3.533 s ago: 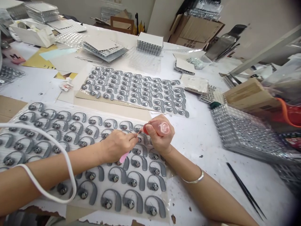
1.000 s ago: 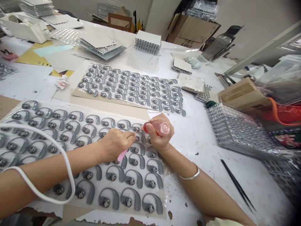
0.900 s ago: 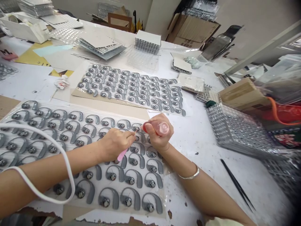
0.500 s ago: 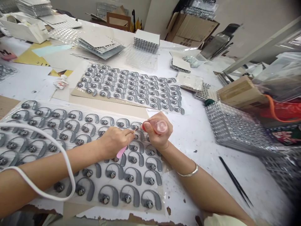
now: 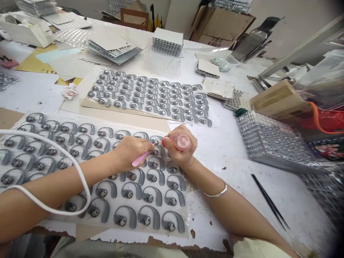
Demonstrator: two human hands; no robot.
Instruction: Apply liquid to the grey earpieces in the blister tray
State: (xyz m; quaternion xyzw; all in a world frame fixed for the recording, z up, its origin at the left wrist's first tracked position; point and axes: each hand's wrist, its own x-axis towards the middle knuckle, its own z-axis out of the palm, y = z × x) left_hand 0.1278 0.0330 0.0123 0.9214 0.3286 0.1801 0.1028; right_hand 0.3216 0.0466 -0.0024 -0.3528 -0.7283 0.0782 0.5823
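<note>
A clear tray (image 5: 188,226) close to me bears rows of grey hook-shaped earphone parts (image 5: 151,195), each with a round metallic piece. Over its far right part, my left hand (image 5: 134,150) pinches a thin stick with a flat pink handle (image 5: 140,158). The stick's tip is at one of the parts in the far row. My right hand (image 5: 182,150) is wrapped around a small translucent squeeze bottle (image 5: 183,142) with a red end, which points left at that same part. Both hands are close together, and my left forearm hides some of the parts.
Behind lies a second tray of earphone parts (image 5: 150,95). Black tweezers (image 5: 270,201) rest on the table at right, near stacked clear trays (image 5: 274,143) and a cardboard box (image 5: 279,100). A white cable (image 5: 77,168) loops over my left forearm. A crumpled tissue (image 5: 70,92) is at left.
The pink handle has swung up a little to a flatter angle in my left hand. Both hands stay close together at the far row, and the view has shifted slightly.
</note>
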